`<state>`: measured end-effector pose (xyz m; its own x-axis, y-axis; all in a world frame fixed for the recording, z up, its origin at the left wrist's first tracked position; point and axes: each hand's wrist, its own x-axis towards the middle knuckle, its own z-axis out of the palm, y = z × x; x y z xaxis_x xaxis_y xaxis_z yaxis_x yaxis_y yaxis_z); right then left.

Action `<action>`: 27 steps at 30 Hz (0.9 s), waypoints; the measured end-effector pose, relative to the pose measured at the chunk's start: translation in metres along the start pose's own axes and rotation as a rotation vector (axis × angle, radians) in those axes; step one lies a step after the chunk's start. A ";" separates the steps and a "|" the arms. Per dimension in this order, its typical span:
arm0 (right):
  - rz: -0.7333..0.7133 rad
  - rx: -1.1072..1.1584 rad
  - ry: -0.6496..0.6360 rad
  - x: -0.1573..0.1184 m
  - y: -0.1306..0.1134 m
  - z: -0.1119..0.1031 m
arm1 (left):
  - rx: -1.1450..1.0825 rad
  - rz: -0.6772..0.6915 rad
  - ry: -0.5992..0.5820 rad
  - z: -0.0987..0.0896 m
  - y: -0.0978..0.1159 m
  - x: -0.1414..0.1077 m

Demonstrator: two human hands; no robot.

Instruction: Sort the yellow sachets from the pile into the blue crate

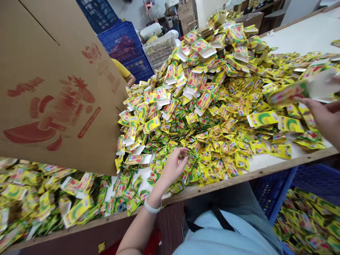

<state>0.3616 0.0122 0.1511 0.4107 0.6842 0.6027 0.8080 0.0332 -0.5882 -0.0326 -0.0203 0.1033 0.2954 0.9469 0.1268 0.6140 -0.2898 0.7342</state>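
My left hand point(174, 166), with a pale band on its wrist, rests low over a heap of small green candy packets point(162, 152). Its fingers curve forward with the thumb apart, and nothing shows held between them. At the right edge my right hand point(322, 115) grips a small yellow candy box point(290, 92), smeared by motion, whose white end flap points right. Yellow candy packets point(212, 152) spread over the table between my hands. Behind them rises a pile of flat printed candy boxes point(196, 78), many with white flaps open.
A large printed cardboard carton point(53, 92) stands at left on the table. Blue crates point(122, 46) and a white crate point(159, 49) are stacked behind. Below right, a blue crate point(283, 194) contains packets. Another person's arm point(129, 78) shows behind the carton. A wooden rim point(220, 182) edges the table.
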 end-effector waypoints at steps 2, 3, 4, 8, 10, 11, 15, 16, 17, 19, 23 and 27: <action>-0.082 -0.083 0.000 0.002 -0.002 0.008 | 0.172 0.025 0.042 0.002 -0.007 0.000; -0.172 -0.063 -0.123 -0.011 -0.008 0.018 | 0.239 0.038 0.045 0.004 -0.008 -0.002; -0.256 -0.012 -0.309 -0.030 -0.018 0.029 | 0.289 0.046 0.041 0.006 -0.008 -0.006; -0.340 0.146 -0.949 -0.127 -0.050 0.076 | 0.354 0.053 -0.050 0.002 -0.010 -0.030; -0.276 0.259 -1.061 -0.151 -0.053 0.087 | 0.352 0.049 -0.069 -0.004 -0.014 -0.040; -0.252 0.332 -1.065 -0.154 -0.053 0.089 | 0.356 0.040 -0.057 -0.007 -0.016 -0.042; -0.200 0.517 -0.747 -0.131 -0.048 0.086 | 0.420 0.031 0.029 0.002 -0.022 -0.034; -0.169 0.539 -0.649 -0.124 -0.048 0.084 | 0.458 0.043 0.044 0.009 -0.023 -0.028; -0.116 0.575 -0.579 -0.120 -0.049 0.082 | 0.502 0.056 0.050 0.016 -0.023 -0.023; 0.054 0.700 -0.540 -0.116 -0.052 0.079 | 0.575 0.072 0.052 0.029 -0.024 -0.015; 0.409 1.001 -0.659 -0.125 -0.057 0.078 | 0.479 0.097 0.031 0.028 -0.039 -0.012; 0.566 1.151 -0.766 -0.138 -0.062 0.088 | 0.308 0.128 0.086 0.011 -0.059 -0.020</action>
<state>0.2179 -0.0201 0.0570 -0.0629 0.9966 -0.0526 -0.2955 -0.0689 -0.9528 -0.0669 -0.0238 0.0503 0.3295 0.9048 0.2698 0.7721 -0.4227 0.4746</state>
